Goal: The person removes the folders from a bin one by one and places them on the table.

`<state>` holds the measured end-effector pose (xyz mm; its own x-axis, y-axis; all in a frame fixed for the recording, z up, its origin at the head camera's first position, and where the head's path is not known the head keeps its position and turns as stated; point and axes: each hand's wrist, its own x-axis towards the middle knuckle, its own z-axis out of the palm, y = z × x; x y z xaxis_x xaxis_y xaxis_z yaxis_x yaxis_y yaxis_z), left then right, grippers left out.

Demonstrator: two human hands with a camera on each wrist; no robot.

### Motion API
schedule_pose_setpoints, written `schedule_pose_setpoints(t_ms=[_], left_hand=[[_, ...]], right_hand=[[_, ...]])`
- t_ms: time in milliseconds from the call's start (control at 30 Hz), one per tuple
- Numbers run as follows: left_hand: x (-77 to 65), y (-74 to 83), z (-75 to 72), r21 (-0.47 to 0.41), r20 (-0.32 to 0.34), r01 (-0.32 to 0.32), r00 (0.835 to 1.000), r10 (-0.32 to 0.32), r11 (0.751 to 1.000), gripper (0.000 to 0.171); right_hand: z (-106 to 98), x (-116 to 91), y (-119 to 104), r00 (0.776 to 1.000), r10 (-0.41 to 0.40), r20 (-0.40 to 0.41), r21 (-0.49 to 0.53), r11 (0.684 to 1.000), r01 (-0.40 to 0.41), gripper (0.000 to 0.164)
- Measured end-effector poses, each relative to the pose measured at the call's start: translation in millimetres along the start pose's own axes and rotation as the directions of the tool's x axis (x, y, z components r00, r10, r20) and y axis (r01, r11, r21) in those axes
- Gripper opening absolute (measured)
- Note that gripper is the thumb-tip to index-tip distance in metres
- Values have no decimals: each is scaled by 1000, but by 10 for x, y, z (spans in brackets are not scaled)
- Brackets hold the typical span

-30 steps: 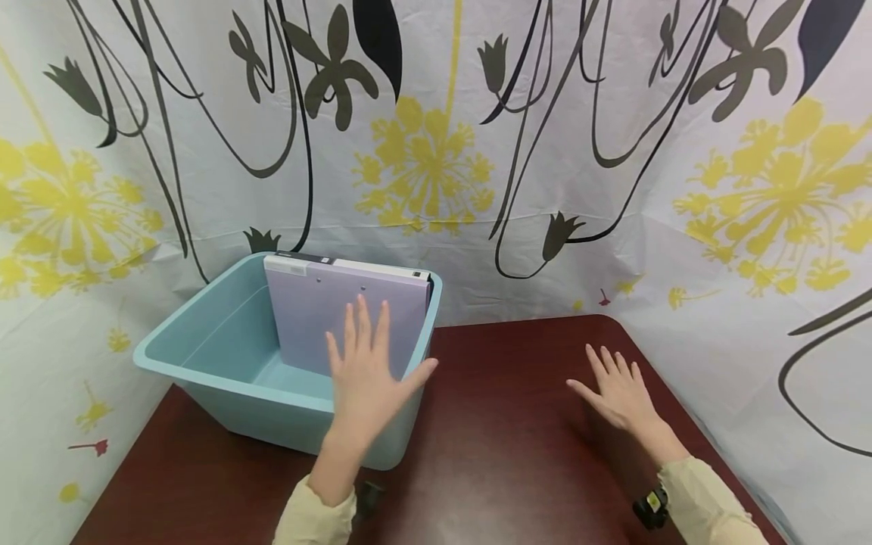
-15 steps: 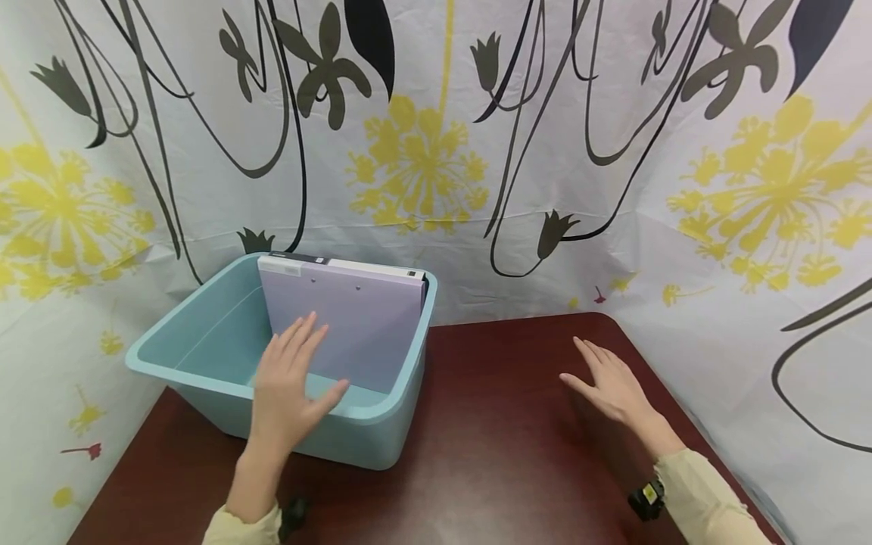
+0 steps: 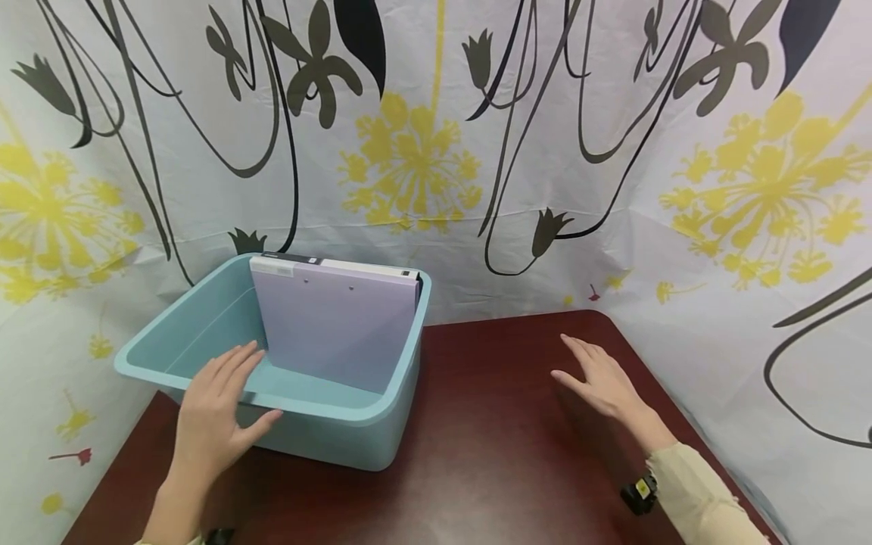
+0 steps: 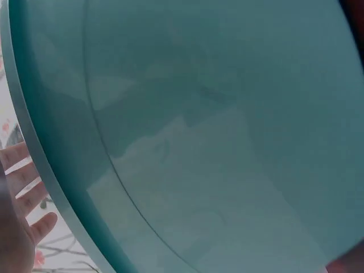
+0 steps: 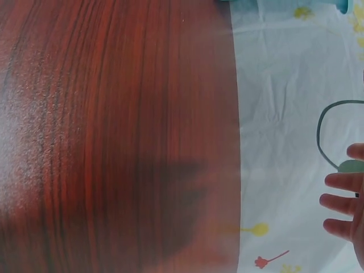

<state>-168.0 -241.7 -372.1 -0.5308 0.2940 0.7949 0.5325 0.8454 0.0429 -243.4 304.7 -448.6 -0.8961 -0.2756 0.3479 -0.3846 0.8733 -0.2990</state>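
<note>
The blue tub (image 3: 327, 439) stood on the dark red table (image 3: 490, 424). Inside it, against its back wall, a lilac folder (image 3: 334, 325) stood nearly upright, with 2 small dots near its pale top edge. The left hand (image 3: 214, 424) was at the tub's front, its fingertips overlapping the rim in the head view; whether they touched it, I could not tell. Its grip was wide and held nothing, thumb away from the fingers. The left wrist view showed gaps between those fingers, and a thin line along the tub's wall, but not the folder.

The right hand (image 3: 599, 386) was well to the tub's right, also wide and holding nothing, with a black device (image 3: 640, 493) at its wrist. Only the right wrist view brought out the table's streaked grain, with just a sliver of tub. Behind the tub hung a cloth (image 3: 436, 265) printed with flowers.
</note>
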Motion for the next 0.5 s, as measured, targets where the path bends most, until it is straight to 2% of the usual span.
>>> schedule_pose_setpoints(t_ms=[133, 367, 500], left_hand=[[-78, -87, -40, 11, 7, 16, 1000, -16, 1000, 86], [-149, -200, -60, 35, -53, 37, 998, -35, 999, 85], [-172, -237, -47, 49, -54, 60, 997, -58, 997, 87]], right_hand=[[6, 21, -30, 1000, -13, -3, 1, 1000, 13, 70], [19, 76, -95, 1000, -18, -4, 29, 999, 18, 68], [24, 107, -124, 1000, -8, -11, 54, 998, 9, 66]])
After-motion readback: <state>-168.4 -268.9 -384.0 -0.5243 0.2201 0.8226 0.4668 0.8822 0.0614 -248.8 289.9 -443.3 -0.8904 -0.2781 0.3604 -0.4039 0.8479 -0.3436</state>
